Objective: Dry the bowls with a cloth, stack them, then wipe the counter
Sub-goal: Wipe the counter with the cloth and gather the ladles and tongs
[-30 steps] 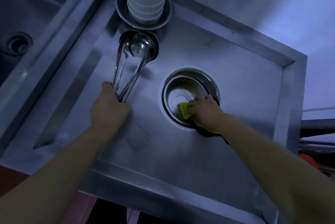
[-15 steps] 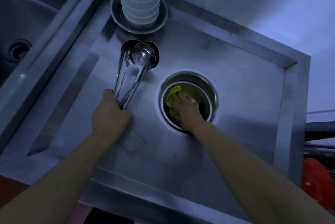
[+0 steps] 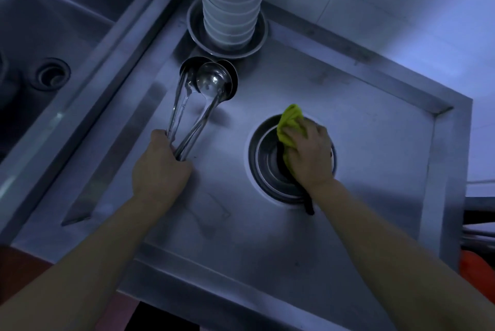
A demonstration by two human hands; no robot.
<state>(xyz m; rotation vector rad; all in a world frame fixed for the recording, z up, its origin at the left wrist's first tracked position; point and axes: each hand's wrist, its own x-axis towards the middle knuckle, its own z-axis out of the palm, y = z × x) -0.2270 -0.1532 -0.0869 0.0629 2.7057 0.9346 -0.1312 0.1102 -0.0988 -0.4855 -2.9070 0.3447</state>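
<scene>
A steel bowl sits on the steel counter, right of centre. My right hand presses a yellow-green cloth against the bowl's far rim and covers most of its inside. A dark strip of the cloth trails over the near rim. My left hand grips the handles of several steel ladles, whose scoops rest on the counter. A tall stack of white bowls stands in a steel dish at the back.
A deep sink with a drain lies to the left beyond a raised steel ridge. A tiled wall rises behind the counter. An orange object shows past the counter's right edge.
My right hand has swept the cloth from the bowl's near rim, through its inside, up to the far rim. My left hand has kept its hold on the ladles.
</scene>
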